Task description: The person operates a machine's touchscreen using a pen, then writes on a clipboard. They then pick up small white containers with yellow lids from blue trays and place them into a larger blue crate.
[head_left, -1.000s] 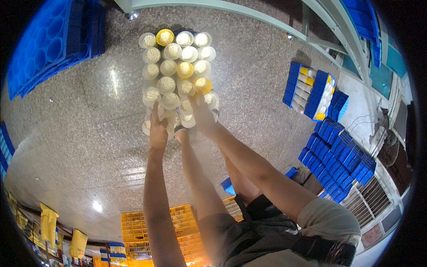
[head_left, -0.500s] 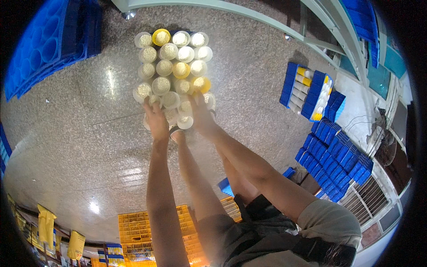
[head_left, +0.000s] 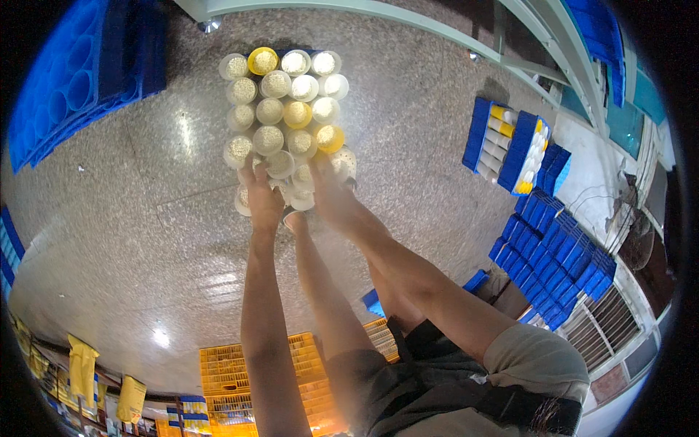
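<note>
A block of round, mostly white tubes [head_left: 269, 112] stands upright in rows on the floor in front of me. A few are yellow, such as the tube [head_left: 329, 138] just beyond my right hand. Their tops show a pale, speckled surface; I cannot tell whether it is filling or a perforated end. A dark blue edge shows behind the far row. My left hand [head_left: 263, 195] reaches into the near left rows, its fingers bent around a white tube. My right hand [head_left: 333, 198] lies among the near right tubes beside a speckled white one [head_left: 343, 166]; its fingers are blurred and partly hidden.
Large blue racks with round holes [head_left: 73, 87] stand at the far left. At right are a blue rack holding white and yellow tubes [head_left: 502, 142] and stacked blue racks [head_left: 553, 255]. Orange crates [head_left: 227, 368] lie near me; a pale metal frame [head_left: 349, 11] crosses the far side.
My left hand has shifted slightly right, with its fingers further in between the tubes. My right hand has drawn back a little from the yellow tube. The near tubes have shifted slightly.
</note>
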A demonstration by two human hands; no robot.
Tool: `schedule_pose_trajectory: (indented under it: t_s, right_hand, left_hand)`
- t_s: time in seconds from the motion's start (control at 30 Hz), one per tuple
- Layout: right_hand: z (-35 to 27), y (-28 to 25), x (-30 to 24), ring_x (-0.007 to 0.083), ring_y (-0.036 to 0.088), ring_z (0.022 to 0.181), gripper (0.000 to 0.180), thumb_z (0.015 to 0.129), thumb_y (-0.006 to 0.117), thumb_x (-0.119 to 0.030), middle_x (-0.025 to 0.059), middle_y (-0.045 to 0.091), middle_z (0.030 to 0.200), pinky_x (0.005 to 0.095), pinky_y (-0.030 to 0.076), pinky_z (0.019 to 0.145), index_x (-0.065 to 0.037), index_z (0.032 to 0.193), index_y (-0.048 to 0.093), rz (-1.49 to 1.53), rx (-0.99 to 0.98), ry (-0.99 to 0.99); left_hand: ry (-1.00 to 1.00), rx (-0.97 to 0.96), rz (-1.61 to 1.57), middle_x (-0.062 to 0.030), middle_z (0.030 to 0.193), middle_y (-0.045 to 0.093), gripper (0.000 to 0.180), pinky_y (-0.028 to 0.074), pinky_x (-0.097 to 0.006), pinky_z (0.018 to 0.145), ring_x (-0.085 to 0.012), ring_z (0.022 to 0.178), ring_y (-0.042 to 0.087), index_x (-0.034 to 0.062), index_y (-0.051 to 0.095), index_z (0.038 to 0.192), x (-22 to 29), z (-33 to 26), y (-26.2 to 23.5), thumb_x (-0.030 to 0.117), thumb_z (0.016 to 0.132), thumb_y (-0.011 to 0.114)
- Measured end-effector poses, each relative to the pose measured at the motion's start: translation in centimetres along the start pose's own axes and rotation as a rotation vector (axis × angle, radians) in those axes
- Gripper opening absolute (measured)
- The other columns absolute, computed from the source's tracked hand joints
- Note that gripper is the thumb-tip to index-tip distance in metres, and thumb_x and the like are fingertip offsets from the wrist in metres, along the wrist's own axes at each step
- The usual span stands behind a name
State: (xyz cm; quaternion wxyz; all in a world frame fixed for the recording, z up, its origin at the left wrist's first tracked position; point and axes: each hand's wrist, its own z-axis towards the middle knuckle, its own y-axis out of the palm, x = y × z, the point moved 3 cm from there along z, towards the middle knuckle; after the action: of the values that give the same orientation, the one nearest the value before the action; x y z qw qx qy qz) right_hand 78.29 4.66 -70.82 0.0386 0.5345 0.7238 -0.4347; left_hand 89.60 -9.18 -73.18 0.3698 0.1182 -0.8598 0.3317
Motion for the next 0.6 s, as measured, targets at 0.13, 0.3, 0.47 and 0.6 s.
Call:
schedule_pose_trajectory:
  t_s: [0.13,0.3,0.47,0.6]
  right_hand:
    - [0.8,-0.3,-2.1,0.0458,0.042,0.145,0.091,0.085,0.057,0.013,0.0270,0.011,0.169,0.0445,0.057,0.104,-0.009,0.165,0.018,-0.146,0.060,0.015]
    - [-0.9,-4.1,-2.8,0.0478,0.046,0.140,0.088,0.088,0.064,0.002,0.0334,0.016,0.164,0.0468,0.054,0.105,-0.002,0.162,0.017,-0.111,-0.042,0.067]
    - [-4.2,-15.7,-6.0,0.0437,0.049,0.140,0.084,0.097,0.064,-0.013,0.0237,0.029,0.164,0.0546,0.047,0.109,-0.009,0.164,0.015,0.011,0.092,-0.016]
    - [-8.6,-33.6,-9.8,0.0379,0.060,0.130,0.068,0.093,0.070,-0.012,0.0204,0.049,0.148,0.0513,0.051,0.105,-0.011,0.155,0.041,0.435,0.251,-0.123]
  left_hand:
    - [0.018,-0.010,0.075,-0.0224,0.164,0.029,0.063,0.044,-0.047,0.117,-0.0463,0.148,0.035,0.0055,0.057,0.134,-0.4,0.0,0.4,-0.019,0.076,0.063]
    - [-0.095,-0.031,0.247,-0.0247,0.165,0.025,0.064,0.046,-0.046,0.115,-0.0474,0.147,0.038,0.0073,0.057,0.137,1.4,-0.3,-0.5,-0.013,0.077,0.069]
    - [-0.089,-0.148,0.164,-0.0270,0.139,0.058,0.058,0.050,-0.047,0.107,-0.0426,0.129,0.057,0.0013,0.057,0.138,15.9,-0.4,-5.1,-0.002,0.083,0.073]
    - [0.240,-0.067,-0.200,-0.0189,0.124,0.070,0.041,0.058,-0.041,0.092,-0.0309,0.108,0.070,0.0013,0.063,0.131,37.5,1.4,-10.6,0.008,0.092,0.072]
